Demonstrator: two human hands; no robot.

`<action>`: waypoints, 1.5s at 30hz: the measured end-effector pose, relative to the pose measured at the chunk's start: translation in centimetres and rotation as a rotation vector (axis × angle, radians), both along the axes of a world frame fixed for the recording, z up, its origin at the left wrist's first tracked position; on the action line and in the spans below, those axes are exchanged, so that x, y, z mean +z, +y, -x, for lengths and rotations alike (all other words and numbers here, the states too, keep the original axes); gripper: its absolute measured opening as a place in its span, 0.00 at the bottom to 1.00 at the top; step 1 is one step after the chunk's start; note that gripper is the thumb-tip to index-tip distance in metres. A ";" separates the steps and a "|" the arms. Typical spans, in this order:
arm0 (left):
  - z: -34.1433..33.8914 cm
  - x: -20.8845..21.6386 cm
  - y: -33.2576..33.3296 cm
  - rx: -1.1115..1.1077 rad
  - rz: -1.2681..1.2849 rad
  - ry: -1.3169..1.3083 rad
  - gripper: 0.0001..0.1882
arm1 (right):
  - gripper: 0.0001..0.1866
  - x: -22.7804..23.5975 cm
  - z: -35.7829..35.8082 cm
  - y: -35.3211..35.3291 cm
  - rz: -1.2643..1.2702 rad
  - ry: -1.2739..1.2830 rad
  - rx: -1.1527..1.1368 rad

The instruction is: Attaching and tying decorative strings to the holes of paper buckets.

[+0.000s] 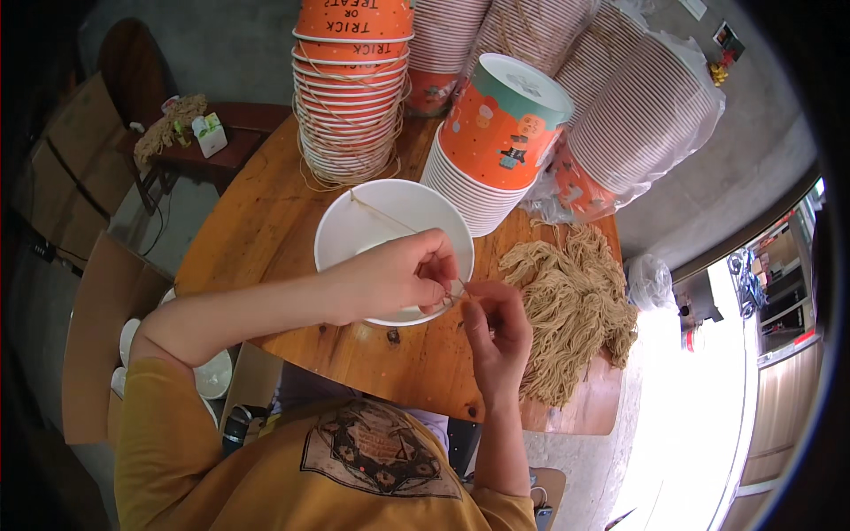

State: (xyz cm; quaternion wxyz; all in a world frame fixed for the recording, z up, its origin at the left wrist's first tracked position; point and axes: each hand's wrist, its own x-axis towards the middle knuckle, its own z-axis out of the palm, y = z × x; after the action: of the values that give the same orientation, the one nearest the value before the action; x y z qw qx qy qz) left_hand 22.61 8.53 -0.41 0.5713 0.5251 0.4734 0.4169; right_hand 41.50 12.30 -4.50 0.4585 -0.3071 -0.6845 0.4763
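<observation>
A white-lined paper bucket (350, 234) stands mouth up on the wooden table in front of me. From its far left rim a thin tan cord (382, 214) runs across the opening toward my left hand. My left hand (403, 279) reaches over the bucket, its fingers pinched on the cord near the right rim. Just beyond that rim my right hand (500, 332) is closed in a pinch on the cord's end, close to the left fingertips. A heap of loose tan cords (574, 310) lies right of my right hand. The fingers partly hide the pinched cord.
Behind the bucket rise a tall stack of orange buckets with cord handles (350, 115), an upside-down stack (496, 133) and plastic-wrapped stacks (642, 115). On the left, a dark red bench (243, 119) bears more cord, and a cardboard box (97, 336) holding white buckets stands beside the table (266, 221).
</observation>
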 end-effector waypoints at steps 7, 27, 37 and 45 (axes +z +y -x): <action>-1.2 -0.3 -1.1 0.127 -0.563 0.490 0.10 | 0.07 0.4 0.7 -0.2 -0.140 -0.151 0.000; -0.9 -0.2 -1.5 0.140 -0.496 0.645 0.06 | 0.08 -0.5 1.5 -0.7 -0.491 -0.275 -0.211; -0.9 0.1 -1.3 0.170 -0.388 0.456 0.07 | 0.11 -1.1 1.6 -0.8 -0.659 -0.272 -0.272; -1.2 0.1 -1.2 0.150 -0.392 0.400 0.10 | 0.08 -0.7 1.6 -1.3 -0.480 -0.219 -0.266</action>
State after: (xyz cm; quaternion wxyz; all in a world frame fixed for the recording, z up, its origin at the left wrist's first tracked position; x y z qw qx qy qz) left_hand 23.79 7.35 -0.34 0.3220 0.6608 0.5244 0.4296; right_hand 39.91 11.02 -5.18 0.5000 -0.3264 -0.7766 0.2007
